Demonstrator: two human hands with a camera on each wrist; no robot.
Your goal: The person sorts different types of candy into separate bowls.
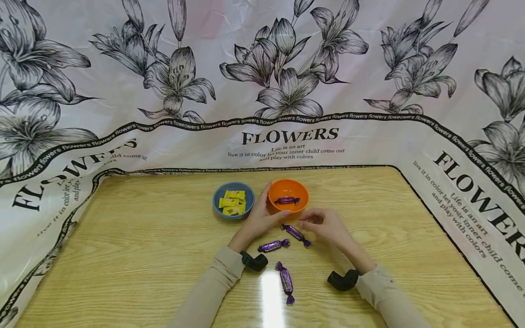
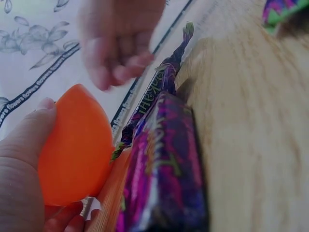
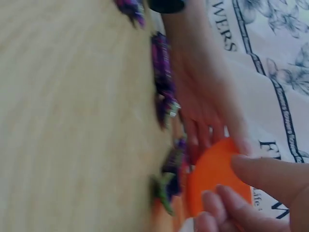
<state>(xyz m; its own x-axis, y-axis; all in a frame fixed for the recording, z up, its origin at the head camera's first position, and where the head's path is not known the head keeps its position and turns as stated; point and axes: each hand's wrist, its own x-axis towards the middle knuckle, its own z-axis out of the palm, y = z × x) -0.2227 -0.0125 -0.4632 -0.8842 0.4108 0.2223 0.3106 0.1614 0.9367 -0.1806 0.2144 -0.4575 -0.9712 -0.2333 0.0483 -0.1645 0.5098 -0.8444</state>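
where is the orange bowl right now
In the head view, the orange bowl sits slightly right of centre, toward the far edge of the table, just right of the blue bowl and beyond the loose purple candies.

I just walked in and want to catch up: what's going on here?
A person's left hand holds the orange bowl, which has one purple-wrapped candy in it. The right hand is beside the bowl, close to the nearest of three loose purple-wrapped candies on the wooden table, and appears to hold nothing. To the left, a blue bowl contains several yellow-wrapped packets.
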